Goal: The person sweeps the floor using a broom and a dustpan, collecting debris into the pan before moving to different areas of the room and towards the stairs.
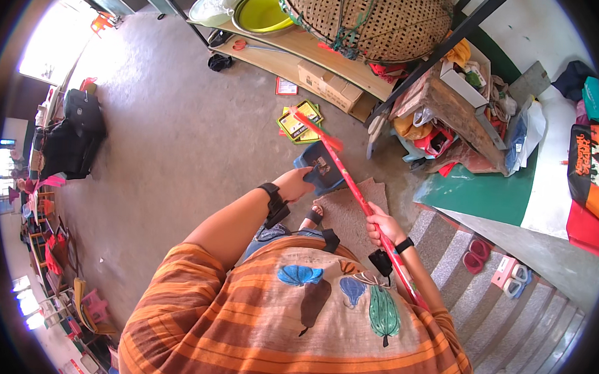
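Note:
My left hand [293, 184] is closed round the edge or handle of a blue dustpan [327, 179], which has some small brown debris inside. A red broom [356, 190] slants across the view, its handle gripped by my right hand [385, 227] and running back beside my right forearm. The broom's orange-red head points away from me, past the dustpan and over some yellow glue-trap-like boards [292, 132] on the floor. Part of the head overlaps the boards in view; whether it touches them I cannot tell.
Ahead stands a shelf [304, 45] with a large woven basket [368, 21], a yellow-green basin [262, 14] and a cardboard box [329, 84]. A cluttered heap [447, 116] lies to the right, above steps [442, 251] with pink slippers [476, 256]. A brown mat [355, 212] lies by my foot.

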`<state>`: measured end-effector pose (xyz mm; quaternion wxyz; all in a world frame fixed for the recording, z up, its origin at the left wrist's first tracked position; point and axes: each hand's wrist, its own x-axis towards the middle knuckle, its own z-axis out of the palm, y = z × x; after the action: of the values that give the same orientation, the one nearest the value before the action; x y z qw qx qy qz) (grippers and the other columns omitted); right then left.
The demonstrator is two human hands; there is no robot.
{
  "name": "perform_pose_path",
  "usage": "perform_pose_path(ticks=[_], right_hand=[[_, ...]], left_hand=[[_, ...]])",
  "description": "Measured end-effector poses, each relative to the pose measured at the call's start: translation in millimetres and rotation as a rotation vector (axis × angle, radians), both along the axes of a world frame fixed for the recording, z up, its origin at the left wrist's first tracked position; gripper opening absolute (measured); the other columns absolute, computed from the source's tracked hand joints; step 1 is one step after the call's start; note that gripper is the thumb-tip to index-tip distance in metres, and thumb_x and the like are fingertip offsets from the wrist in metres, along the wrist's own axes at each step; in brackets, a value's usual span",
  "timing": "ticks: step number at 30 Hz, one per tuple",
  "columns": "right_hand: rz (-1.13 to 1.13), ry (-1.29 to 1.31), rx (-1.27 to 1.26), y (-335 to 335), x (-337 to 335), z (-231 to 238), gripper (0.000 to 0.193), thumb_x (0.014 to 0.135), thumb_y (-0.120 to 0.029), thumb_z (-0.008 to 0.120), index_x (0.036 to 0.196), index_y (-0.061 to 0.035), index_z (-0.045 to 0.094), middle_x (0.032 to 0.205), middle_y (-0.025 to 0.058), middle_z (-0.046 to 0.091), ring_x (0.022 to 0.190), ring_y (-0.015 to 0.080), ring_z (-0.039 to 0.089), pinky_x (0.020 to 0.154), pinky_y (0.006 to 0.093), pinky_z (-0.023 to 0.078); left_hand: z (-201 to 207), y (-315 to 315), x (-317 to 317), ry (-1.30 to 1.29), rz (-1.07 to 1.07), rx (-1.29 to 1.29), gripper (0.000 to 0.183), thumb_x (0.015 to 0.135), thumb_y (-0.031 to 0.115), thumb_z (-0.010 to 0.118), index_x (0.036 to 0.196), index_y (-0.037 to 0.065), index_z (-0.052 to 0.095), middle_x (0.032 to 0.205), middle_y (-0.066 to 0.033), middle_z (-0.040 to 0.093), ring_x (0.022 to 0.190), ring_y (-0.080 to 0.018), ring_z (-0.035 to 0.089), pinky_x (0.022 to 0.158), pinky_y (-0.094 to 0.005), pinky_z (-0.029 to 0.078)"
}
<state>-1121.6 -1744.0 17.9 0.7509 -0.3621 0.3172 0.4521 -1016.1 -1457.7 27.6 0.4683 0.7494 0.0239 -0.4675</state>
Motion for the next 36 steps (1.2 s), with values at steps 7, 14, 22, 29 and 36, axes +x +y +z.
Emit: perform_pose_path(ticks=[7, 14, 22, 29, 36], right_hand=[[0.121, -0.126, -0.226, 20, 36, -51, 0.070, 0.078, -0.012, 0.047, 0.135, -0.0214, 0.006, 0.060, 0.0026, 0.045, 0.041, 0.0120, 0.042, 0.035, 0.0290, 0.036], [0.228, -0.064, -0.234, 57, -14, -71, 0.067, 0.080, -0.012, 0.046, 0.134, -0.0287, 0.010, 0.056, 0.0005, 0.042, 0.040, 0.0113, 0.040, 0.036, 0.0275, 0.034], [0.156, 0.036, -0.057, 93, -59, -5, 0.062, 0.081, -0.011, 0.046, 0.133, -0.0263, 0.016, 0.057, 0.0007, 0.043, 0.037, 0.0107, 0.039, 0.032, 0.0245, 0.030], [0.014, -0.050, -0.144, 160, -63, -15, 0.060, 0.080, -0.009, 0.046, 0.131, -0.0247, 0.018, 0.055, 0.0007, 0.041, 0.039, 0.0106, 0.039, 0.033, 0.0255, 0.033], [-0.116, 0.048, 0.011, 211, -94, -6, 0.056, 0.081, -0.010, 0.046, 0.129, -0.0245, 0.020, 0.054, -0.0002, 0.040, 0.039, 0.0094, 0.039, 0.032, 0.0239, 0.032]], left_hand=[[8, 29, -21, -0.125, -0.102, 0.070, 0.057, 0.073, 0.021, 0.058, 0.125, 0.004, 0.039, 0.064, -0.0100, 0.055, 0.045, -0.0147, 0.051, 0.042, -0.0297, 0.041], [7, 52, -31, 0.047, 0.101, 0.080, 0.047, 0.077, 0.012, 0.054, 0.123, 0.008, 0.042, 0.054, -0.0004, 0.043, 0.039, -0.0083, 0.040, 0.033, -0.0235, 0.032], [-4, 85, -33, 0.059, 0.116, -0.036, 0.048, 0.077, 0.011, 0.055, 0.123, 0.005, 0.041, 0.052, -0.0007, 0.041, 0.037, -0.0090, 0.039, 0.032, -0.0240, 0.031], [-1, 116, -58, 0.059, 0.060, -0.040, 0.062, 0.076, 0.015, 0.056, 0.130, 0.003, 0.029, 0.054, -0.0025, 0.042, 0.037, -0.0102, 0.038, 0.032, -0.0251, 0.030], [-22, 146, -64, 0.024, -0.021, -0.041, 0.066, 0.075, 0.013, 0.056, 0.132, 0.004, 0.025, 0.053, -0.0023, 0.041, 0.036, -0.0111, 0.038, 0.032, -0.0262, 0.031]])
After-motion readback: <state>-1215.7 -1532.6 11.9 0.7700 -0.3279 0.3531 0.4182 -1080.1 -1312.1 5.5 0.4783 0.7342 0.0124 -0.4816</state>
